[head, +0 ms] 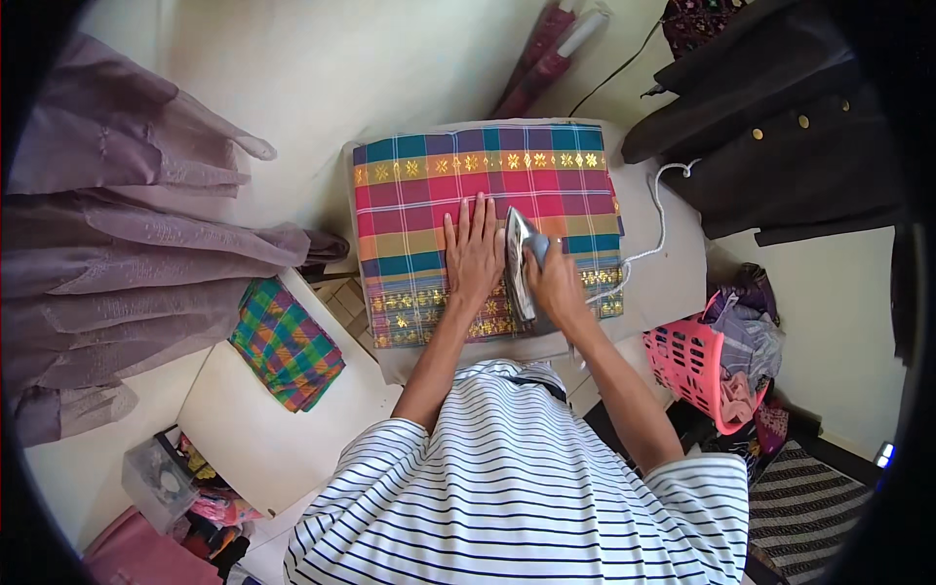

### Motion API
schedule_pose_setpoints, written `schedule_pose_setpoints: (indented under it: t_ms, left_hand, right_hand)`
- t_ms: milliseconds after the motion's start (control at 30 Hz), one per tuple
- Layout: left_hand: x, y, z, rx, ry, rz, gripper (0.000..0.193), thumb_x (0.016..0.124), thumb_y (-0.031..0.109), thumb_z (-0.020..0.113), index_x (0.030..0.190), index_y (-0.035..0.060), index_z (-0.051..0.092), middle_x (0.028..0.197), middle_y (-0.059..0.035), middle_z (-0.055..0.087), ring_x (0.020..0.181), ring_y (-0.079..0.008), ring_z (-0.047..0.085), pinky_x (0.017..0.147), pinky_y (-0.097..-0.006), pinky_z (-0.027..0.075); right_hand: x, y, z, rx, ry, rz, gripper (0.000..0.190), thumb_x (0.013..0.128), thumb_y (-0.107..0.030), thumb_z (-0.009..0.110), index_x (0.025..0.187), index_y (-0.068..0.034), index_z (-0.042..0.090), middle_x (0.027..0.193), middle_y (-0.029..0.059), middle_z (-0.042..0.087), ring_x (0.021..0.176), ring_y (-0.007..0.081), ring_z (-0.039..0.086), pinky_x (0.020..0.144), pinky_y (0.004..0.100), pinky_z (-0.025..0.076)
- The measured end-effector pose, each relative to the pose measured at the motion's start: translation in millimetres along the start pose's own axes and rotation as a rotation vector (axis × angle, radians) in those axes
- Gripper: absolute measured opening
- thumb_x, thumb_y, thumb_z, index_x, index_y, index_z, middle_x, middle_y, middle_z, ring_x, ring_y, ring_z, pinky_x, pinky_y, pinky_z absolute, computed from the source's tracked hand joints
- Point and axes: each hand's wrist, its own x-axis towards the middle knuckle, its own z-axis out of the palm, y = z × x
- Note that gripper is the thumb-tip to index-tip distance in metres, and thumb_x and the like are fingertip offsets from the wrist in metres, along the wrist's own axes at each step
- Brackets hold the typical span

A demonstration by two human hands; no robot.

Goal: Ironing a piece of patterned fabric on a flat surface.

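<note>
A folded plaid cloth (409, 219) with gold floral bands lies on a padded ironing board (662, 270). My left hand (472, 252) rests flat on the cloth near its middle, fingers pointing to the far edge. Just right of it, my right hand (559, 285) grips the handle of an electric iron (518, 270). The iron's tip points away from me, and its body is tilted so the metal side shows. I cannot tell how much of its soleplate touches the cloth. A white braided cord (663, 212) runs from beneath my right wrist across the board to the right.
Sheer mauve garments (168, 270) hang at left, above a folded checked cloth (289, 344) on a white surface (241, 417). A dark jacket (775, 146) with gold buttons hangs at right. Below it stands a pink basket (687, 365) of clothes. Wrapped rolls (537, 73) lean behind the board.
</note>
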Motion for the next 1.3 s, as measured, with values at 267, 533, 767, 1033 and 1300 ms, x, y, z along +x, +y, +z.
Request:
schedule_pose_setpoints:
  t_ms: [267, 533, 767, 1033, 1300]
  left_hand:
    - [-2, 4, 0, -0.038, 0.017, 0.007, 0.060, 0.110, 0.035, 0.042, 0.162, 0.0072, 0.036, 0.170, -0.0129, 0.032, 0.158, -0.0344, 0.026, 0.127, -0.0584, 0.016]
    - [-11, 28, -3, -0.294, 0.103, 0.097, 0.060, 0.111, 0.037, 0.038, 0.160, 0.0022, 0.037, 0.168, -0.0173, 0.034, 0.158, -0.0359, 0.026, 0.129, -0.0573, 0.012]
    - [-20, 28, -5, -0.126, -0.018, 0.175, 0.061, 0.110, 0.037, 0.041, 0.161, 0.0046, 0.037, 0.168, -0.0142, 0.035, 0.157, -0.0322, 0.028, 0.130, -0.0540, 0.014]
    - [-21, 30, -2, -0.102, -0.033, 0.161, 0.063, 0.108, 0.037, 0.046, 0.161, 0.0060, 0.037, 0.169, -0.0119, 0.034, 0.158, -0.0309, 0.027, 0.130, -0.0534, 0.014]
    - [-22, 30, -1, -0.117, -0.057, 0.145, 0.062, 0.107, 0.035, 0.048, 0.162, 0.0071, 0.037, 0.170, -0.0110, 0.032, 0.158, -0.0294, 0.026, 0.130, -0.0531, 0.013]
  right_hand:
    - [7, 4, 0, 0.087, 0.025, 0.047, 0.043, 0.102, -0.032, 0.063, 0.120, 0.006, 0.055, 0.094, 0.0401, 0.067, 0.089, 0.0563, 0.067, 0.075, 0.0623, 0.054]
    - [-38, 20, 10, 0.056, -0.013, 0.029, 0.044, 0.100, -0.030, 0.066, 0.120, 0.009, 0.055, 0.091, 0.0395, 0.066, 0.089, 0.0571, 0.065, 0.074, 0.0634, 0.051]
    - [-49, 66, -10, -0.067, -0.025, -0.014, 0.048, 0.101, -0.031, 0.064, 0.125, 0.010, 0.055, 0.083, 0.0357, 0.069, 0.079, 0.0542, 0.069, 0.069, 0.0605, 0.056]
    - [-40, 115, -41, -0.234, 0.047, -0.154, 0.048, 0.100, -0.032, 0.065, 0.125, 0.008, 0.057, 0.085, 0.0376, 0.068, 0.079, 0.0555, 0.068, 0.069, 0.0619, 0.056]
    - [-26, 125, -51, -0.245, 0.136, 0.000, 0.053, 0.105, -0.040, 0.060, 0.124, 0.009, 0.053, 0.077, 0.0356, 0.067, 0.072, 0.0522, 0.069, 0.058, 0.0566, 0.054]
